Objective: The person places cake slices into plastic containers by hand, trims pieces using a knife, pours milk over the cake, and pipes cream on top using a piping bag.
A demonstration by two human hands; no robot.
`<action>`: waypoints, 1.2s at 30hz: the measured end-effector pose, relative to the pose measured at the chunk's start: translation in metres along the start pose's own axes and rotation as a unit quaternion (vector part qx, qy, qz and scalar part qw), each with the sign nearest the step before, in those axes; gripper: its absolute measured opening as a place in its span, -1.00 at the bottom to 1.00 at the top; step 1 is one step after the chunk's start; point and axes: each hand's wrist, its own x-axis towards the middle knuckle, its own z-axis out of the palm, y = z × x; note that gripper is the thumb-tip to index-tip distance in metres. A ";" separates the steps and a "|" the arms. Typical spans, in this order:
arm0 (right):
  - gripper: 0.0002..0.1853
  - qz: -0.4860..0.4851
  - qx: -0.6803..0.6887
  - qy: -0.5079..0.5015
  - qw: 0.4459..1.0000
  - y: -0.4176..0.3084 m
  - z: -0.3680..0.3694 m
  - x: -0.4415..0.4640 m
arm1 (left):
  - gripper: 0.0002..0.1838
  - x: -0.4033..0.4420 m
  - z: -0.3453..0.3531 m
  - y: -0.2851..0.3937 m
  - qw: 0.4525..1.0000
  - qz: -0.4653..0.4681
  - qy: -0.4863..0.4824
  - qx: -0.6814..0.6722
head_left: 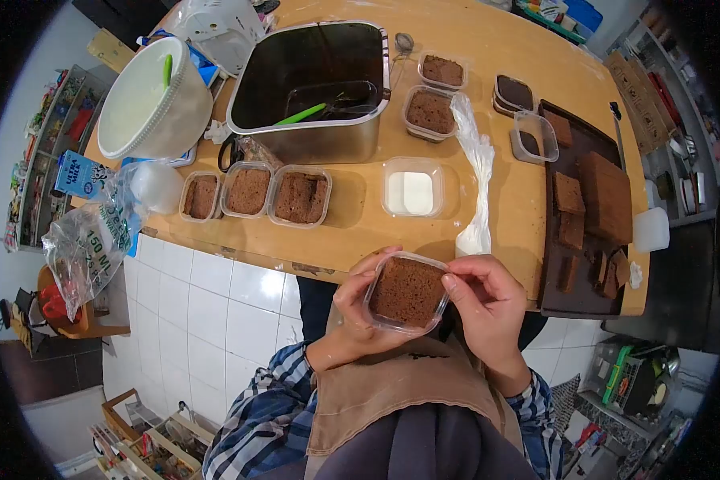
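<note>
A small clear plastic container (pixel 408 293) with a square of chocolate cake in it is held above my lap, just off the table's front edge. My left hand (pixel 354 308) wraps round its left side and underneath. On the right rim, my right hand (pixel 484 308) pinches with thumb and fingers. Just beyond, on the table, stands a container with a white layer (pixel 412 193). To its right lies a piping bag (pixel 478 176) with white filling, its full end close to my right hand.
Cake-filled containers (pixel 300 196) line the table's left front, and others (pixel 430 112) stand further back. A large metal pan (pixel 304 140) holds dark chocolate and a green-handled spatula. At left stands a white mixing bowl (pixel 148 112). A dark tray (pixel 564 280) at right carries cake pieces.
</note>
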 end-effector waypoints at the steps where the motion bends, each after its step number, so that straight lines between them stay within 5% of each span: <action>1: -0.90 0.008 0.002 -0.001 1.000 0.000 0.000 0.000 | 0.03 -0.001 0.000 0.000 1.000 -0.002 -0.001 -0.002; 9: -0.92 0.079 0.024 -0.019 0.996 -0.004 -0.005 0.004 | 0.04 -0.003 0.000 -0.004 0.999 0.007 -0.016 -0.042; 15: -0.81 -0.138 -0.114 -0.006 0.984 -0.014 -0.005 0.012 | 0.01 -0.002 0.002 -0.001 0.998 -0.006 -0.025 -0.058; 18: -0.79 -0.164 -0.150 -0.062 0.973 -0.015 -0.005 0.016 | -0.02 -0.003 0.007 0.001 0.996 0.004 -0.019 -0.082; 36: -0.90 -0.088 -0.072 -0.121 0.986 -0.011 0.001 0.024 | -0.02 -0.003 0.010 -0.003 0.989 0.020 -0.055 -0.134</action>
